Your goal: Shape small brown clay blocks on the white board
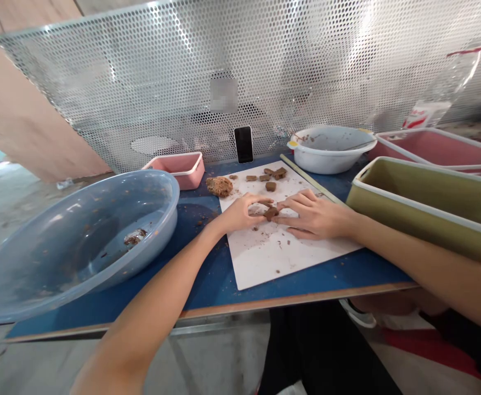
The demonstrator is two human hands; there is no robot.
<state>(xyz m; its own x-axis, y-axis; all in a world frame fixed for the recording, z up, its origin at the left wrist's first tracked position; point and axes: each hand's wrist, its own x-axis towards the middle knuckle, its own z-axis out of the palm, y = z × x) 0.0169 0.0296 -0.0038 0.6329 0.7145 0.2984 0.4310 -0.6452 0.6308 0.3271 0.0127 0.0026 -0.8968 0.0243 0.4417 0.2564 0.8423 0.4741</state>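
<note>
1. OK, brown lump (271,213) is on/just over the white board (260,269), between both hands' fingertips; contact with board can't be told.
2. Left hand (242,213): thumb and fingers in a loose C, tips at the lump's left.
3. Right hand (312,215): fingers fanned, tips at its right. Can't tell if either hand actually pinches it.
4. Small brown block (270,187) just beyond; crumbly lump (219,187) at board's left edge.

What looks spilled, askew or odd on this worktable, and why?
Brown crumbs litter the white board, and some lie on the blue tabletop. They look spilled because they are strewn loosely, possibly shed by the brown lump being handled.
</note>
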